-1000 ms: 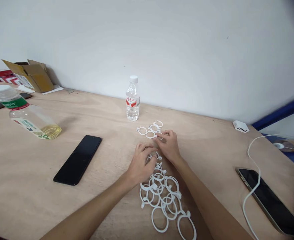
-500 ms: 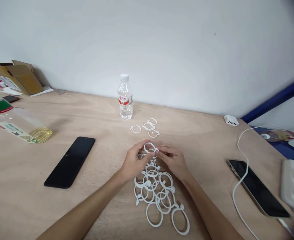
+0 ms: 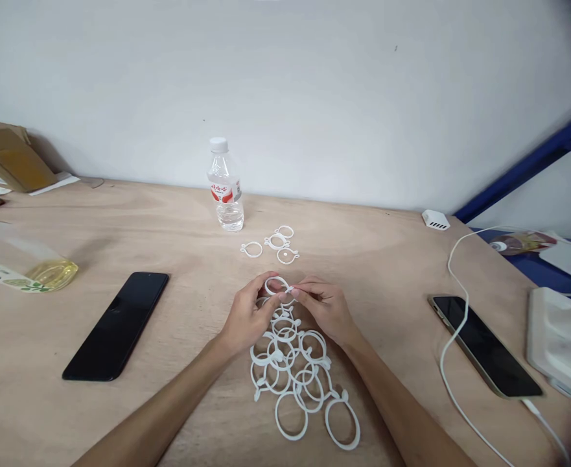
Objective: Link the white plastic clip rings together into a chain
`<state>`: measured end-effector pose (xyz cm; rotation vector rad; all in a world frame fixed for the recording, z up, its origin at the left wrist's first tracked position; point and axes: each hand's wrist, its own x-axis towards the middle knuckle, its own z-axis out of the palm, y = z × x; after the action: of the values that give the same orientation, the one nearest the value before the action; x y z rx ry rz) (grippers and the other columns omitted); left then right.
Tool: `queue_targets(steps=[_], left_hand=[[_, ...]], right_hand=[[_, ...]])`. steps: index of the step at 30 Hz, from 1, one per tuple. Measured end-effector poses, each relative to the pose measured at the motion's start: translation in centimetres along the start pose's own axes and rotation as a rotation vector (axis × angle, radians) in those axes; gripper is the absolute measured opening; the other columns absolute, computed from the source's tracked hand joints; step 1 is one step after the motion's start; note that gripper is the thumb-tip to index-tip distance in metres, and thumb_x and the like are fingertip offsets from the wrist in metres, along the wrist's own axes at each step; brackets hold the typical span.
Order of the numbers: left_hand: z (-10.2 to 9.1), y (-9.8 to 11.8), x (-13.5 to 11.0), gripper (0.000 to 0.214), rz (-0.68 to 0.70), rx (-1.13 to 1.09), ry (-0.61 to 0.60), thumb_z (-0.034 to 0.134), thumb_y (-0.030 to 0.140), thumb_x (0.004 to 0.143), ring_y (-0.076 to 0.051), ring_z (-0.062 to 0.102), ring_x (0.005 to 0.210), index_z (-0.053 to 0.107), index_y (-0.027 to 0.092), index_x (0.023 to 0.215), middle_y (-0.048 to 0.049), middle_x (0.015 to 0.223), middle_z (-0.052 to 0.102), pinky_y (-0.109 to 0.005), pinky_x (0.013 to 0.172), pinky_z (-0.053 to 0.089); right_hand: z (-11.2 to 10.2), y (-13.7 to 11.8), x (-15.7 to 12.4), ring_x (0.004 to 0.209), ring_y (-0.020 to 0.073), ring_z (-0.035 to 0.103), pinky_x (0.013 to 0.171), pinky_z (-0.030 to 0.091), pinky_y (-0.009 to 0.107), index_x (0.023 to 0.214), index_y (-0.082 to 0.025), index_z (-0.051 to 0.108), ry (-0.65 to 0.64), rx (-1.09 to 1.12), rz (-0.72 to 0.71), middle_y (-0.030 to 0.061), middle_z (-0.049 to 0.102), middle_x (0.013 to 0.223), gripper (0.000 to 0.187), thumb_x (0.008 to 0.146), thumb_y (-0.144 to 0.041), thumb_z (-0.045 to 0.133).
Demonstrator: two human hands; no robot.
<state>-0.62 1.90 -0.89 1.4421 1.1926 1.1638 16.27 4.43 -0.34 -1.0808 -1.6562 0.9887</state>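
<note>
Between my hands is a white plastic ring [image 3: 267, 281] with a small tab or eyelet on its side, like a curtain ring. My left hand [image 3: 247, 314] pinches its band from the left. The fingertips of my right hand [image 3: 328, 312] are closed on the tab at the ring's right side. A spread of similar white rings [image 3: 277, 356], linked or overlapping in a long cluster, lies below and between my forearms. Beyond my hands several more rings [image 3: 253, 257] lie on the table. My fingers partly cover the held ring's tab.
A water bottle [image 3: 227, 193] stands near the wall. To the left are a black phone [image 3: 117, 324], a tipped bottle with yellow liquid [image 3: 27, 259] and a cardboard box [image 3: 15, 159]. On the right lie another phone [image 3: 489, 347], a white cable [image 3: 448, 340] and a white charger block [image 3: 435, 220].
The view has shifted, so most things appear further left. Both hands keep their hold on the ring, with only slight finger movement at the tab.
</note>
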Motion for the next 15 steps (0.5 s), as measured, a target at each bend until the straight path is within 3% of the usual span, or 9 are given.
queue_targets(steps=[5,9,13,15], left_hand=[[0.0,0.3,0.0,0.031,0.007,0.061,0.017,0.058,0.029,0.084,-0.017,0.062,0.084,0.055,0.015,0.112,-0.0057,0.094,0.066,-0.029,0.076,0.051],[0.1,0.2,0.0,0.035,0.068,0.180,0.037,0.057,0.025,0.084,-0.020,0.061,0.093,0.054,0.017,0.118,-0.0080,0.103,0.065,-0.035,0.084,0.050],[0.1,0.4,-0.3,0.041,0.213,0.403,-0.029,0.061,0.020,0.080,-0.026,0.051,0.111,0.056,0.020,0.120,-0.0100,0.120,0.059,-0.044,0.097,0.042],[0.1,0.6,-0.4,0.041,0.246,0.462,-0.063,0.063,0.021,0.078,-0.027,0.049,0.112,0.059,0.021,0.119,-0.0095,0.122,0.057,-0.046,0.099,0.041]], right_hand=[[0.0,-0.1,0.0,0.074,0.0188,0.062,0.069,0.049,0.031,0.077,-0.022,0.076,-0.052,-0.005,0.036,0.0047,0.071,0.076,0.021,0.080,-0.039,0.064],[-0.6,0.8,1.0,0.081,0.0201,0.064,0.073,0.050,0.033,0.084,-0.022,0.075,-0.058,-0.025,0.063,0.0057,0.072,0.087,0.022,0.083,-0.038,0.060],[-1.4,2.9,3.4,0.086,0.0215,0.061,0.078,0.049,0.037,0.099,-0.022,0.072,0.127,-0.340,-0.005,0.0073,0.070,0.099,0.024,0.081,-0.030,0.058],[-1.6,4.0,4.7,0.089,0.0227,0.059,0.082,0.048,0.040,0.111,-0.020,0.068,0.117,-0.474,-0.024,0.0079,0.067,0.096,0.035,0.078,-0.025,0.058]])
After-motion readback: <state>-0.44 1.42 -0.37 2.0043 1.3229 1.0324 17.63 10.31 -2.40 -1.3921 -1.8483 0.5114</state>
